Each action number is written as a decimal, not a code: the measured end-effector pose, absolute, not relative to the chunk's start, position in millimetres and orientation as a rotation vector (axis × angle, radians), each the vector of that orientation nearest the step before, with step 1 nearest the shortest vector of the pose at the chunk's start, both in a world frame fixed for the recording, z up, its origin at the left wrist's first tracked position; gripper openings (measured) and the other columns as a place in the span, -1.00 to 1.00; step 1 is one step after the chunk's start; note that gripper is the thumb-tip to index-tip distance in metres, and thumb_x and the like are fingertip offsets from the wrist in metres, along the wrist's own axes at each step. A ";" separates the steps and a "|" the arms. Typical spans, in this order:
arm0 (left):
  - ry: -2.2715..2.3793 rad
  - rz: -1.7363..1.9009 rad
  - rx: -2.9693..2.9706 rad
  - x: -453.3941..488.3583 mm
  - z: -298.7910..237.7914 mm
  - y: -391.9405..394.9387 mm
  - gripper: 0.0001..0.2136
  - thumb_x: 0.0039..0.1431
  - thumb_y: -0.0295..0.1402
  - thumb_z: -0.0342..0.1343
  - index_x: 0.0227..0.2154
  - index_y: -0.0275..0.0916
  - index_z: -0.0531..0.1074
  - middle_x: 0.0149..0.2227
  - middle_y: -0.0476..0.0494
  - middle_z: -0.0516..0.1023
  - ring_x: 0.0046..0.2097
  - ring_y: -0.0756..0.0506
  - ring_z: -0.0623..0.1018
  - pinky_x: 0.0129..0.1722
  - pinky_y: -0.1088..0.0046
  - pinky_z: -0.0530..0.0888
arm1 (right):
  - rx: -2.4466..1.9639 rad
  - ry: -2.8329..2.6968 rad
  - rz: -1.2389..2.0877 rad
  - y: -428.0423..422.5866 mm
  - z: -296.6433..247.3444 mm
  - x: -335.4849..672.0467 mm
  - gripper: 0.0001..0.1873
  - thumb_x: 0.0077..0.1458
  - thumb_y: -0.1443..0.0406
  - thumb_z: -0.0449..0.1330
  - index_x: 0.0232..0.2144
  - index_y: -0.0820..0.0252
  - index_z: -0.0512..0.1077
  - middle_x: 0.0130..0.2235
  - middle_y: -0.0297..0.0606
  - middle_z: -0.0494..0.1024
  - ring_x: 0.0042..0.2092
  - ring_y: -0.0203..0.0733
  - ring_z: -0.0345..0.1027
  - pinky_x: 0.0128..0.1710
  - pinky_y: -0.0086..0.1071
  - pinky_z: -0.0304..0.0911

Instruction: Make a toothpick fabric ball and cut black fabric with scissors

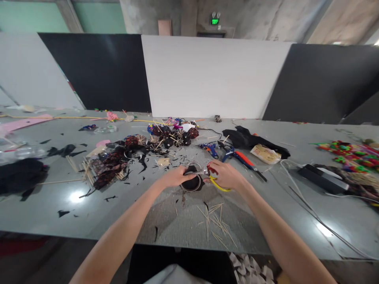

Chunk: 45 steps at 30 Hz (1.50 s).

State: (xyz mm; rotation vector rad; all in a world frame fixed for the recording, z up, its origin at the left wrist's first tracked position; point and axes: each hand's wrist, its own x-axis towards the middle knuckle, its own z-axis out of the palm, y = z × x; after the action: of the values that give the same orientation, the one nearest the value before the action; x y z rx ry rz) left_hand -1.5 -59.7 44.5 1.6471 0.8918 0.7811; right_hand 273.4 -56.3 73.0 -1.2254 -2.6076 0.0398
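Red-and-yellow-handled scissors fill my right hand above the ring on the surface; my left hand seems to pinch dark cloth near the blades, so I judge a slip might nick fingers

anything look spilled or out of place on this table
Yes. Thin wooden sticks lie loose and crisscrossed near the front edge of the table, as if dropped rather than stacked. Black scraps are also strewn about the tabletop, like uncollected offcuts. Nothing looks clearly broken.
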 end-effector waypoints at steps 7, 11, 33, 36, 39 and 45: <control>0.826 0.783 1.477 0.8 44.7 -59.9 -0.90 0.11 -0.34 0.37 -0.45 -0.21 0.60 -0.51 -0.03 0.50 -0.38 -0.11 0.43 -0.39 0.47 0.31 | -1.241 -2.639 -0.107 -58.6 69.0 267.9 -0.65 0.21 -0.01 0.25 -0.28 0.15 0.47 -0.24 -0.16 0.57 -0.35 -0.18 0.38 -0.37 -0.31 0.03; 0.868 0.777 1.497 -4.8 32.6 -55.2 -0.82 0.10 -0.30 0.38 -0.53 -0.19 0.54 -0.60 0.03 0.40 -0.48 -0.07 0.34 -0.47 0.45 0.22 | -1.213 -2.626 -0.164 -57.9 66.1 269.2 -0.63 0.22 -0.02 0.23 -0.33 0.16 0.49 -0.28 -0.16 0.57 -0.40 -0.19 0.34 -0.38 -0.31 -0.02; 1.146 0.590 1.809 -5.3 45.1 -60.3 -0.51 0.17 0.15 0.17 -0.55 -0.18 0.31 -0.59 0.03 0.22 -0.51 -0.04 0.25 -0.50 0.41 0.13 | -1.165 -2.592 -0.336 -57.0 60.8 270.9 -0.55 0.29 0.02 0.12 -0.43 0.23 0.53 -0.40 -0.16 0.57 -0.45 -0.26 0.28 -0.41 -0.30 -0.17; 1.176 0.571 1.819 -5.7 44.4 -60.2 -0.47 0.17 0.19 0.14 -0.57 -0.16 0.21 -0.59 0.05 0.18 -0.53 -0.02 0.19 -0.53 0.41 0.06 | -1.159 -2.589 -0.294 -56.5 60.1 270.6 -0.54 0.29 0.01 0.12 -0.42 0.23 0.54 -0.39 -0.15 0.58 -0.44 -0.26 0.29 -0.41 -0.30 -0.15; 1.181 0.591 1.816 -5.8 43.7 -60.1 -0.48 0.17 0.19 0.15 -0.56 -0.17 0.24 -0.59 0.05 0.21 -0.53 -0.01 0.20 -0.53 0.43 0.08 | -1.173 -2.584 -0.243 -56.4 59.6 270.4 -0.55 0.28 0.00 0.12 -0.41 0.23 0.54 -0.38 -0.14 0.59 -0.42 -0.24 0.32 -0.40 -0.30 -0.14; 1.092 0.611 1.808 -5.3 45.6 -60.9 -0.53 0.23 0.13 0.13 -0.31 -0.25 0.55 -0.42 -0.05 0.52 -0.38 -0.09 0.45 -0.38 0.44 0.34 | -1.289 -2.568 -0.212 -61.1 63.4 264.4 -0.57 0.28 0.00 0.13 -0.40 0.19 0.53 -0.37 -0.15 0.60 -0.38 -0.20 0.38 -0.39 -0.32 -0.10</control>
State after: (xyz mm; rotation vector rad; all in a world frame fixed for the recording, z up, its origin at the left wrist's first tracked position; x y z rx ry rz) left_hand -5.3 -60.9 45.6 1.8080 1.0916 0.6108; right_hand 264.4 -61.1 63.4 -1.2887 -2.5681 -0.2122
